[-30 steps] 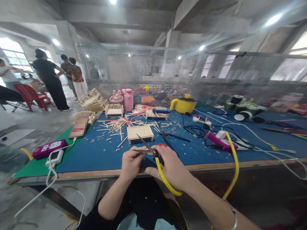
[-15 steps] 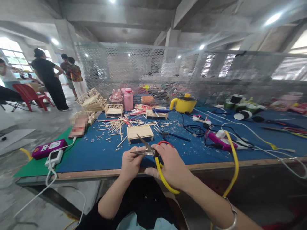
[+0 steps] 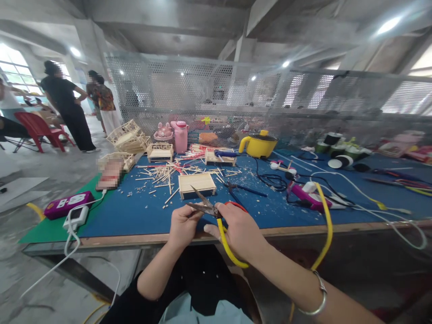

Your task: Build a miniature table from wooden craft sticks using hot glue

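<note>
My right hand [image 3: 238, 225] is closed on yellow-handled scissors [image 3: 225, 247], whose blades are parted and point left. Beside the blades, my left hand [image 3: 185, 222] is closed in a pinch; what its fingers hold is hidden or too small to make out. Just beyond the hands, a small wooden platform [image 3: 196, 183] rests on the blue mat [image 3: 128, 220]. Thin wooden sticks [image 3: 162, 174] are scattered to its left and behind it. Blue-handled pliers [image 3: 248, 190] lie to its right.
Small wooden frames [image 3: 130, 137] are piled at the back left, near a pink flask [image 3: 180, 137]. A yellow pot [image 3: 259, 145] stands at the back. A purple power strip [image 3: 308, 197] with cables lies right. The table's front edge [image 3: 124, 240] is near my forearms. People stand at far left.
The view has shifted slightly. My hands keep nearly the same pose, and the scissors remain parted in my right hand.
</note>
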`<state>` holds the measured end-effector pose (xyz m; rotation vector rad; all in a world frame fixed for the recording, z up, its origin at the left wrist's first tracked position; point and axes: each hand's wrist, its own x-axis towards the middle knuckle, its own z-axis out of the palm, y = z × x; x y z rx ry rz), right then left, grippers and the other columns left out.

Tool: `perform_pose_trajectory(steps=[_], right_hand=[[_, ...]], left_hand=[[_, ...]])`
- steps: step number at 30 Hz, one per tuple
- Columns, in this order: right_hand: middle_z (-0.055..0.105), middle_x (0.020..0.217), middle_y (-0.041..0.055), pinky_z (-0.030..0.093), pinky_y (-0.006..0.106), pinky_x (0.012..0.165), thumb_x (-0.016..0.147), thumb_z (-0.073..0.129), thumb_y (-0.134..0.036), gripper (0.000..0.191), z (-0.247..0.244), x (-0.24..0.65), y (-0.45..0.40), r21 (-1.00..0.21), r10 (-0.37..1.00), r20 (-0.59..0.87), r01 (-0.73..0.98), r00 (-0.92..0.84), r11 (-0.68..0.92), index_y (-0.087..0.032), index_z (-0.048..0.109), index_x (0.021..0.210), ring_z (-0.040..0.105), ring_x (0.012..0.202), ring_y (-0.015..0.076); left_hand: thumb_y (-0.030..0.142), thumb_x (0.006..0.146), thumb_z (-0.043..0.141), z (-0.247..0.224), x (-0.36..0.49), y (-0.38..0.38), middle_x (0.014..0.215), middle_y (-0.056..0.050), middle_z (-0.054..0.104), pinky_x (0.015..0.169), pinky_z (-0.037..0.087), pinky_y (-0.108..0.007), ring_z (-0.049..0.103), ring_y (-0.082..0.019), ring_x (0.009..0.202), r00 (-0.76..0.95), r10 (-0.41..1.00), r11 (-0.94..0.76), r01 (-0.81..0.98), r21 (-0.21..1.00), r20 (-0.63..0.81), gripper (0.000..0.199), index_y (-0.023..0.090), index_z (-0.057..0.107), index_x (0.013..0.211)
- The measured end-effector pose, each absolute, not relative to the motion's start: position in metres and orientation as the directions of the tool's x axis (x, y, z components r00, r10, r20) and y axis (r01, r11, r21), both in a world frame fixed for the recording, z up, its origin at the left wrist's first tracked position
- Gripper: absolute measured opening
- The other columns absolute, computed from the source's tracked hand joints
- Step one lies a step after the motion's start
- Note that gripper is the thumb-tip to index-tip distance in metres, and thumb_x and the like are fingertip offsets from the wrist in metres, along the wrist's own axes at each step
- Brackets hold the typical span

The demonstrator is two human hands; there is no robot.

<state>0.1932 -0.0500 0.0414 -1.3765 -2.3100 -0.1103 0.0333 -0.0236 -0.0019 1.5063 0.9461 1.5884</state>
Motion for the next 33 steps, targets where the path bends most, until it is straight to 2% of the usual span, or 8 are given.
perform_pose_trajectory(steps=[8,11,14,17,20,23,26,33], right_hand=[[0.066,0.068,0.0037,0.042,0.027,0.056,0.086,0.046,-0.055,0.037,0.048,0.228,-0.024,-0.418,0.899,0.435,0.874,-0.047,0.248,-0.023,0.056,0.101,0.062,0.059,0.02],[0.068,0.078,0.0139,0.043,0.033,0.06,0.076,0.062,-0.053,0.056,0.058,0.276,0.009,-0.338,0.889,0.372,0.931,0.266,-0.137,-0.013,0.049,0.113,0.066,0.071,0.0291],[0.068,0.087,0.0231,0.042,0.032,0.058,0.076,0.065,-0.039,0.052,0.067,0.316,0.044,-0.175,0.936,0.231,0.958,0.265,-0.227,-0.005,0.051,0.112,0.066,0.075,0.031],[0.068,0.085,0.0217,0.04,0.031,0.063,0.08,0.059,-0.026,0.024,0.076,0.325,0.064,-0.124,0.967,0.201,0.983,0.157,-0.134,-0.005,0.062,0.091,0.067,0.076,0.026],[0.065,0.098,0.0226,0.039,0.036,0.074,0.089,0.044,-0.021,0.027,0.082,0.302,0.055,-0.092,0.958,0.286,0.996,0.024,0.002,-0.005,0.064,0.097,0.063,0.091,0.0247],[0.065,0.105,0.0082,0.039,0.031,0.081,0.091,0.048,-0.031,0.031,0.077,0.262,0.027,-0.066,0.9,0.33,0.944,-0.285,0.323,-0.021,0.059,0.118,0.059,0.096,0.0182],[0.065,0.088,0.0052,0.038,0.03,0.076,0.091,0.051,-0.03,0.023,0.059,0.229,0.002,0.022,0.605,0.351,0.652,-0.715,0.758,-0.021,0.065,0.108,0.058,0.086,0.0176],[0.063,0.072,0.0045,0.032,0.029,0.066,0.093,0.047,-0.024,0.024,0.033,0.218,0.014,0.125,0.6,0.405,0.691,-0.69,0.712,-0.018,0.069,0.084,0.056,0.072,0.0159]], left_hand=[[0.03,0.074,0.069,-0.002,0.038,-0.019,0.088,-0.005,0.076,0.081,0.053,-0.033,0.068,-0.022,0.084,-0.034,0.936,-0.351,0.008,0.936,0.352,0.02,0.02,0.077,0.088],[0.025,0.08,0.06,0.001,0.039,-0.02,0.098,-0.006,0.073,0.085,0.051,-0.032,0.066,-0.02,0.091,0.075,0.892,-0.452,0.129,0.883,0.446,0.023,0.021,0.075,0.097],[0.012,0.081,0.049,0.003,0.039,-0.022,0.098,-0.006,0.065,0.082,0.049,-0.029,0.061,-0.016,0.088,0.185,0.824,-0.566,0.294,0.77,0.535,0.036,0.023,0.071,0.107],[0.006,0.078,0.045,0.002,0.041,-0.021,0.088,-0.005,0.061,0.08,0.049,-0.028,0.059,-0.015,0.083,0.264,0.799,-0.601,0.373,0.707,0.54,0.046,0.023,0.067,0.115],[0.007,0.079,0.048,-0.003,0.041,-0.018,0.088,-0.006,0.064,0.082,0.049,-0.029,0.061,-0.016,0.084,0.234,0.819,-0.574,0.364,0.734,0.524,0.045,0.02,0.062,0.12],[0.011,0.079,0.052,-0.008,0.042,-0.015,0.09,-0.005,0.068,0.082,0.05,-0.03,0.063,-0.016,0.082,0.115,0.875,-0.481,0.327,0.814,0.47,0.043,0.018,0.06,0.121],[0.011,0.078,0.053,-0.009,0.042,-0.015,0.086,-0.003,0.067,0.081,0.05,-0.028,0.064,-0.014,0.08,0.093,0.897,-0.44,0.26,0.86,0.431,0.045,0.017,0.054,0.123],[0.015,0.078,0.055,0.0,0.028,-0.013,0.094,-0.005,0.066,0.087,0.049,-0.033,0.062,-0.017,0.091,0.102,0.881,-0.462,0.395,0.794,0.462,0.038,0.019,0.056,0.116]])
